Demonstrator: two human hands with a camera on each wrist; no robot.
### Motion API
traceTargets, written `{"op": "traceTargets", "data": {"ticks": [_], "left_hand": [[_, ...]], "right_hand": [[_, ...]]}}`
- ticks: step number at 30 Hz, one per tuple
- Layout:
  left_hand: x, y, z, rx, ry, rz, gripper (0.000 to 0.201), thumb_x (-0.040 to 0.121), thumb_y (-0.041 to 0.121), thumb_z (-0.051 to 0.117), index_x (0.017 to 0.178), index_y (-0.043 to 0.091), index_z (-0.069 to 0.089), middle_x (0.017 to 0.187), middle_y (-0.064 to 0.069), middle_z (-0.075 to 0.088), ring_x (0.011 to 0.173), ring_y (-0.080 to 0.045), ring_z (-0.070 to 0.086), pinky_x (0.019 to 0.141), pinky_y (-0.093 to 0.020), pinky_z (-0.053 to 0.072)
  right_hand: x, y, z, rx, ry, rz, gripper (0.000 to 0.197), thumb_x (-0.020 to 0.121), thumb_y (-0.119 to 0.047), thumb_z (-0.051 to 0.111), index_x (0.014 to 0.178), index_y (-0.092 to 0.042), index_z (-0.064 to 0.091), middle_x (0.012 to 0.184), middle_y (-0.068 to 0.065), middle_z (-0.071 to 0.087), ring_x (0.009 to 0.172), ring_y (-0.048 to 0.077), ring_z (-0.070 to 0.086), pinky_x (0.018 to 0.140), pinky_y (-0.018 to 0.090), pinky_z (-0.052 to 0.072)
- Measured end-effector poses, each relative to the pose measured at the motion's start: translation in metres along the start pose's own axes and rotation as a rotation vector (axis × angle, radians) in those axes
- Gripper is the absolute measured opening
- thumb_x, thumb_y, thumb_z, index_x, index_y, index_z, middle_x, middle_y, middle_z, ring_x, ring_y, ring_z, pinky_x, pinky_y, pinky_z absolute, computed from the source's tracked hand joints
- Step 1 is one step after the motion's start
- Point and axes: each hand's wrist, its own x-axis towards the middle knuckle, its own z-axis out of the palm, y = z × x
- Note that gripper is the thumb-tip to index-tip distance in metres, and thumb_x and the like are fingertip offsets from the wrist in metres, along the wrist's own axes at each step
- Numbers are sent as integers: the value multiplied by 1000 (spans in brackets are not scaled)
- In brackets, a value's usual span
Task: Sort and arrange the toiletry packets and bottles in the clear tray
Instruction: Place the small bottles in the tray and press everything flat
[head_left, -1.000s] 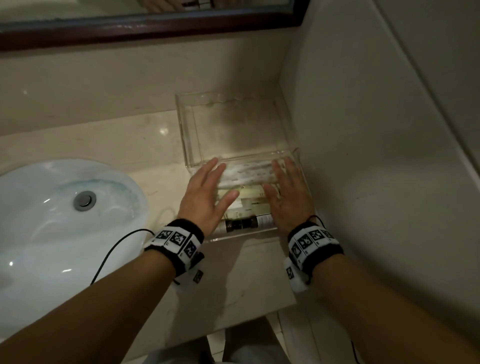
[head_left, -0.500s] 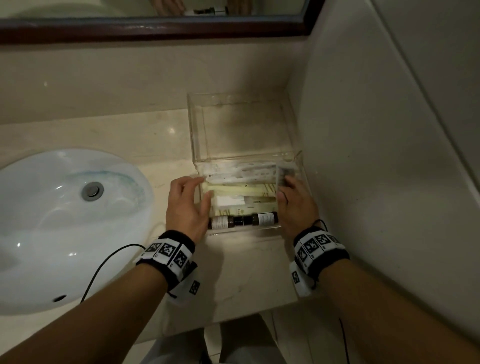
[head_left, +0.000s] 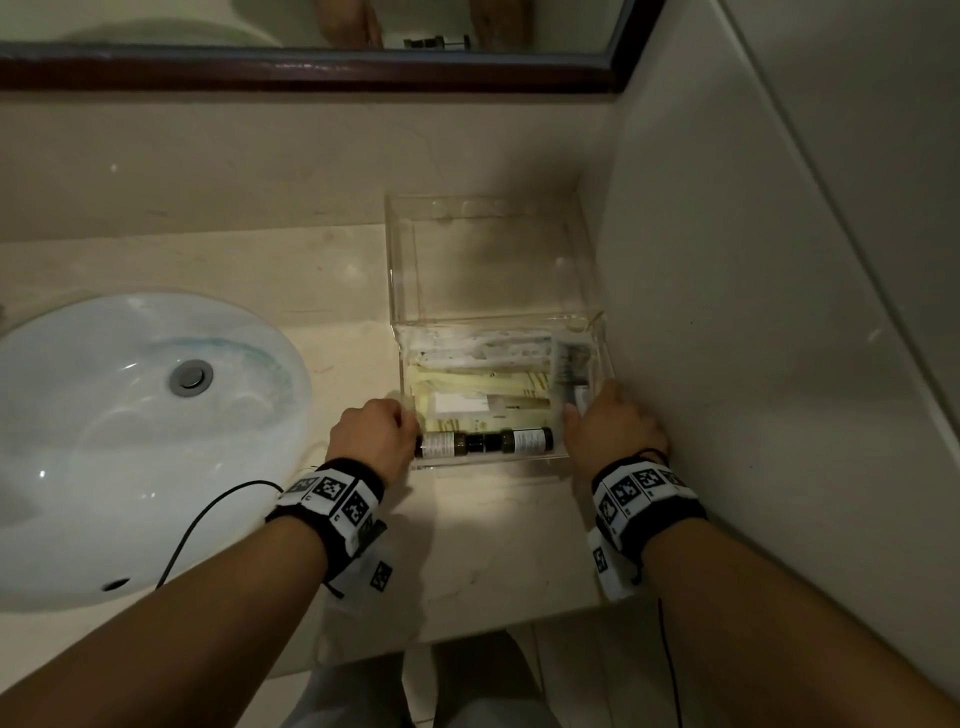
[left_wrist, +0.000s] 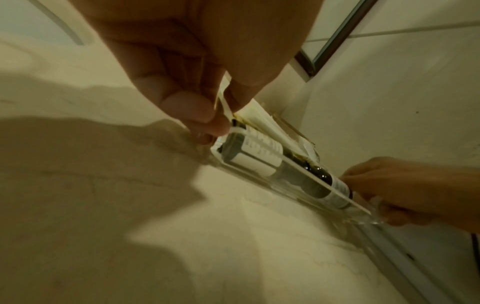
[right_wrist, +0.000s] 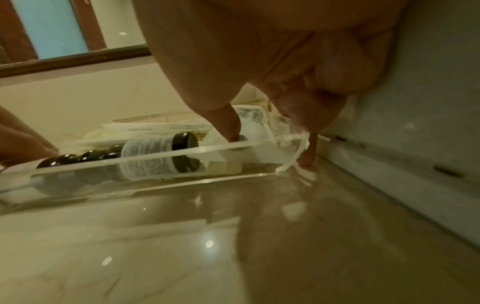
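Observation:
The clear tray (head_left: 488, 464) sits on the counter in the right corner. Along its front wall two dark bottles (head_left: 483, 442) lie end to end. Behind them are yellowish packets (head_left: 478, 387), white packets (head_left: 483, 348), and a clear packet (head_left: 571, 364) with something dark at the right. My left hand (head_left: 400, 421) pinches the tray's left wall near the front corner, as the left wrist view shows: left hand (left_wrist: 218, 107), tray (left_wrist: 259, 179), bottle (left_wrist: 249, 156). My right hand (head_left: 582, 410) grips the right wall. In the right wrist view the right hand (right_wrist: 271, 144) has its thumb inside the tray (right_wrist: 78, 164).
An empty clear acrylic box (head_left: 493, 260) stands right behind the tray, against the back wall. The side wall (head_left: 727, 364) runs close along the tray's right. A white sink (head_left: 130, 441) lies to the left, and a black cable (head_left: 208, 519) trails from my left wrist.
Both hands lay flat over the tray's contents a second ago. They have since drawn back to the tray's left and right walls and now grip them near the front corners.

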Motion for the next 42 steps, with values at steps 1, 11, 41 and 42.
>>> {"op": "traceTargets", "data": {"ticks": [1, 11, 41, 42], "left_hand": [[0, 0, 0, -8, 4, 6, 40, 99, 38, 43, 82, 10, 67, 77, -12, 67, 73, -33, 61, 70, -38, 54], [5, -1, -1, -78, 53, 43, 38, 100, 38, 44, 81, 12, 64, 75, -12, 66, 71, -34, 58, 61, -32, 41], [30, 2, -11, -110, 39, 55, 34, 98, 35, 47, 76, 13, 61, 70, -9, 64, 70, -32, 59, 62, -33, 46], [30, 2, -11, -107, 35, 57, 34, 98, 35, 47, 76, 12, 61, 71, -9, 64, 70, -32, 59, 62, -33, 46]], "right_hand": [[2, 0, -1, -6, -26, 25, 58, 97, -53, 42, 132, -6, 40, 124, 16, 58, 108, 38, 60, 80, 43, 50], [12, -3, -5, 66, -74, 59, 53, 98, -54, 39, 126, -8, 36, 117, 18, 60, 105, 38, 60, 69, 38, 40], [30, -15, 10, -90, -41, -160, 48, 98, -17, 38, 144, -30, 37, 162, -2, 5, 118, 30, 39, 80, 37, 50], [32, -15, 13, -112, -46, -161, 54, 97, -17, 38, 148, -31, 31, 161, 0, 10, 105, 26, 43, 72, 35, 48]]}}
